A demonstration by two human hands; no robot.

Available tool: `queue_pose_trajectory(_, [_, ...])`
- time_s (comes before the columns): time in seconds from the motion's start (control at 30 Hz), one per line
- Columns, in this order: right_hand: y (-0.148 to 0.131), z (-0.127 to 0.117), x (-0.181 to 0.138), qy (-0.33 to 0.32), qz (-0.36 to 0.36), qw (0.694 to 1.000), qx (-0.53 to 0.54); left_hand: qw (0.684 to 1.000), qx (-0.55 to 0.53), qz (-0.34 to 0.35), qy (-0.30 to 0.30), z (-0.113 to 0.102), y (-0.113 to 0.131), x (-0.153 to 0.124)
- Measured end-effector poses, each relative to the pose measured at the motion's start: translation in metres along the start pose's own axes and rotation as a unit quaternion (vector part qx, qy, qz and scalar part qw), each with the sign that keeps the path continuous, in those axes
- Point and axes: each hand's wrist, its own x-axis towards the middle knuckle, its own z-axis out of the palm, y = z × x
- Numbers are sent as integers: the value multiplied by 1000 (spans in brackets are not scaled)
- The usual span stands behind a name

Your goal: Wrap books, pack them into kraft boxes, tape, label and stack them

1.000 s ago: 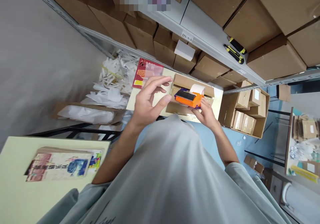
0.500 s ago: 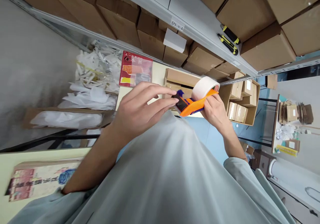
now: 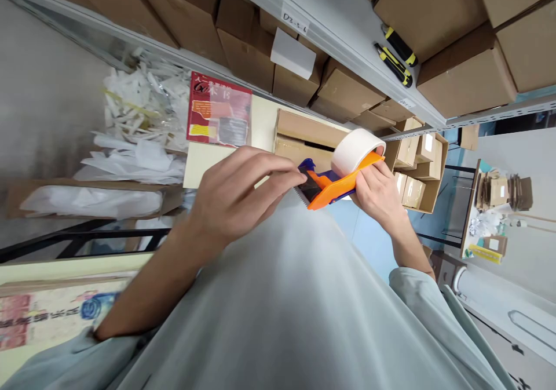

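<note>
Closest in, low in the frame, is the person's pale shirt, with both arms reaching up from it to the middle. The left hand [image 3: 230, 199] is nearly closed. Its thumb and first fingers are pinched together at the front end of the tape dispenser [image 3: 332, 188], right by the toothed cutting edge. Whether they have actually caught the tape end, I cannot tell. The right hand [image 3: 379, 193] is wrapped shut around the orange handle, just under the roll of tape [image 3: 355, 148], holding the tool in the air at centre frame, above the near edge of the desk [image 3: 202, 159].

To my eye, the work at the blade goes best with the right grip kept firm and steady. The left fingertips should stay on the flat of the tape, off the teeth, and draw the end out straight so it does not fold onto itself.

Behind the tool a cardboard box [image 3: 304, 135] sits on the desk, with a red book [image 3: 219, 109] to its left. Farther up, two yellow-and-black knives [image 3: 396, 54] lie on a shelf [image 3: 343, 33].
</note>
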Motion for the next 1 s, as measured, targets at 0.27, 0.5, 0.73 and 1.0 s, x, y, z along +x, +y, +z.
queue_pose_trajectory(0.27, [42, 9, -33, -94, 17, 992, 81, 985, 2, -172, -17, 12, -9, -33])
queue_pose_trajectory(0.5, [106, 38, -2, -256, 111, 920, 275, 835, -182, -512, -88, 62, -61, -73])
queue_pose_trajectory(0.73, [120, 33, 23, -312, 126, 867, 368, 779, -244, -575, -56, 74, -79, -72])
queue_pose_trajectory(1.0, [127, 40, 33, -353, 174, 803, 448, 719, -269, -638, -57, 76, -97, -66])
